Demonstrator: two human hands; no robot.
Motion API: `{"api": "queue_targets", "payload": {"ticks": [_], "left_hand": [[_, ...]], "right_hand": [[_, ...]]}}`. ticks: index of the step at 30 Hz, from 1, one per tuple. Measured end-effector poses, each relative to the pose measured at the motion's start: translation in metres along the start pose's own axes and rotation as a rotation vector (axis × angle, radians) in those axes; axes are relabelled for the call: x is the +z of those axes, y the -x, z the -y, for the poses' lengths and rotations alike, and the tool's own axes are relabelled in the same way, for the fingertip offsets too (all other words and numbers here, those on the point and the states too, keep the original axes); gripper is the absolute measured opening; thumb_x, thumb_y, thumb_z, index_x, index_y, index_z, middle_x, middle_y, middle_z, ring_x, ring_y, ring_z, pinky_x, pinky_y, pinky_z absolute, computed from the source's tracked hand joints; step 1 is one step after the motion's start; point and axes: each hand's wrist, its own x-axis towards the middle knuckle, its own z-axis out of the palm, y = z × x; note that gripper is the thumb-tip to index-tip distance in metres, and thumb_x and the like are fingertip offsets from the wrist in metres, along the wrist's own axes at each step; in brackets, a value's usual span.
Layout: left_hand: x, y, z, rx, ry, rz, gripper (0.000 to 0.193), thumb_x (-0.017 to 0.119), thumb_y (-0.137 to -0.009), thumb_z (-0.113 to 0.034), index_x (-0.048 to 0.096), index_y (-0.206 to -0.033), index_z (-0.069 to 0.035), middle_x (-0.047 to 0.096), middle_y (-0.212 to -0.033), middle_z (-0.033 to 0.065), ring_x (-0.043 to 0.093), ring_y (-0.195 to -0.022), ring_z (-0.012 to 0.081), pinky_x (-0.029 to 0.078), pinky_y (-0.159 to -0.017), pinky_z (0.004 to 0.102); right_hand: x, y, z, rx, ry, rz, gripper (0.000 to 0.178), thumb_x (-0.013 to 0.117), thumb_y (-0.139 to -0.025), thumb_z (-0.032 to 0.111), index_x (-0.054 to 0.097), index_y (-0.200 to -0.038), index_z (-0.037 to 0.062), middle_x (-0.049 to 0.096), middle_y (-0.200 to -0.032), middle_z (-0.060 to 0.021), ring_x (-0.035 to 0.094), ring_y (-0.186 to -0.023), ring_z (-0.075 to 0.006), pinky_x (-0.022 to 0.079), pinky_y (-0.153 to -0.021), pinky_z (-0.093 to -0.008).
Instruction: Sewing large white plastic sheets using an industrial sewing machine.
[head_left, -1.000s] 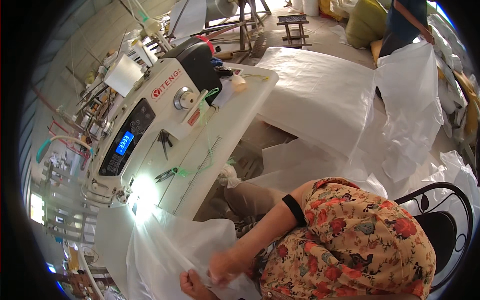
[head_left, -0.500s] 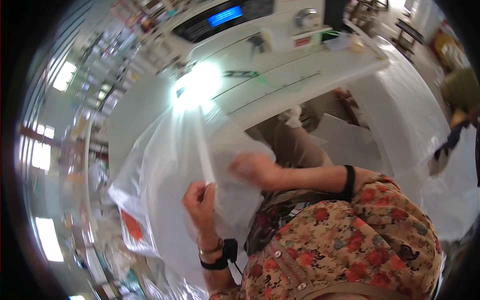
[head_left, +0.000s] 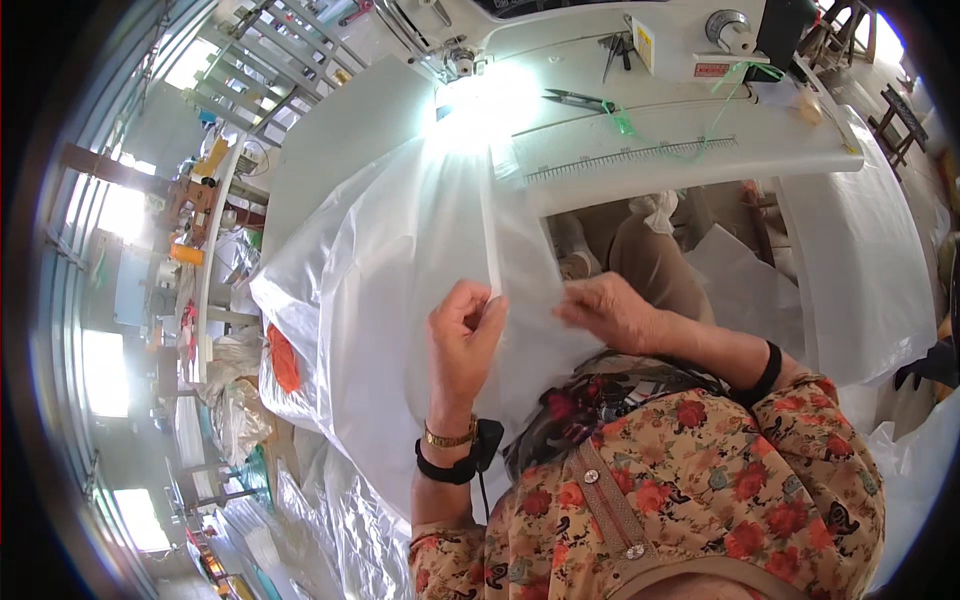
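Note:
A large sheet of translucent white plastic film [head_left: 375,270] spreads from under the bright lamp of a sewing machine [head_left: 600,60] down over my lap. Along it runs a narrow folded strip [head_left: 491,225], straight from the lit needle area to my fingers. My left hand [head_left: 465,335] is closed in a pinch on the lower end of this strip. To its right, my right hand [head_left: 605,312] hovers by the film's right edge with fingers bent. Its fingertips are smeared by motion, and whether they touch the film does not show. Glare hides the needle and presser foot.
Black tweezers [head_left: 578,100] and small snips [head_left: 612,55] lie on the machine bed, beside green thread [head_left: 622,122] and a printed ruler scale [head_left: 640,158]. More film [head_left: 850,270] drapes over the right side. An orange-red piece [head_left: 282,358] shows at the left.
The whole view has shifted, so the machine sits further right and higher. My right hand has drawn away from my left hand, to the right. The left hand keeps its pinch on the strip.

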Motion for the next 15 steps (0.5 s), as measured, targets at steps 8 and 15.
{"api": "queue_targets", "payload": {"ticks": [8,15], "left_hand": [[0.014,-0.004,-0.003,0.056,-0.091,0.084,0.011,0.059,-0.089,-0.005,0.052,-0.082,0.001,0.044,-0.060,0.0034,0.038,-0.056,0.0062,0.034,-0.050,0.0249],[0.012,-0.001,-0.010,-0.052,-0.094,0.103,0.013,0.057,-0.090,-0.006,0.050,-0.083,0.002,0.044,-0.058,0.0068,0.038,-0.055,0.0101,0.036,-0.050,0.0278]], "right_hand": [[0.010,-0.002,0.056,-0.206,0.078,0.122,0.018,0.061,-0.087,0.013,0.048,-0.082,0.0025,0.055,-0.073,-0.0156,0.057,-0.066,-0.0382,0.045,-0.059,-0.0437],[0.020,-0.007,0.053,-0.498,0.206,0.021,0.016,0.061,-0.086,0.012,0.049,-0.084,0.0016,0.054,-0.069,-0.0129,0.058,-0.065,-0.0359,0.048,-0.060,-0.0429]]}}
